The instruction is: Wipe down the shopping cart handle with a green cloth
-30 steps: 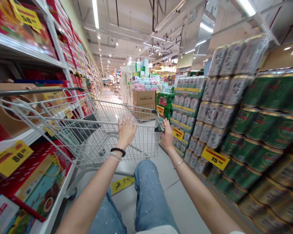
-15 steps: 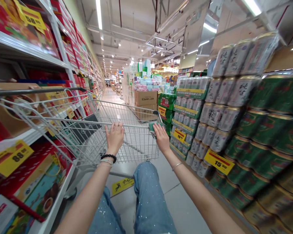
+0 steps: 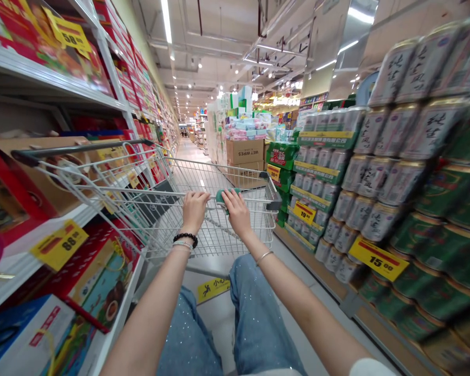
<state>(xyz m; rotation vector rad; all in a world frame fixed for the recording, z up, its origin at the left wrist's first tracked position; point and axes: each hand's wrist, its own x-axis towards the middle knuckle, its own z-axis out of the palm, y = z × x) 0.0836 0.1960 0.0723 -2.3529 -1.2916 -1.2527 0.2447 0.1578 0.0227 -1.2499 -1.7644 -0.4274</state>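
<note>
A wire shopping cart stands in front of me in a supermarket aisle, turned at an angle, its basket showing nothing inside. My left hand is curled over the cart's rear bar, with bead bracelets on the wrist. My right hand grips the green handle of that same bar, right beside the left hand; a thin bangle circles its wrist. My legs in sparkly blue jeans show below.
Shelves of red gift boxes with yellow price tags line the left. Stacked shrink-wrapped cans fill the right. A cardboard box marked WET WIPES sits ahead. A yellow floor sticker lies under the cart.
My left hand went from open fingers above the bar to closed on it. My right hand slid left along the handle toward the left hand. The view turned right.
</note>
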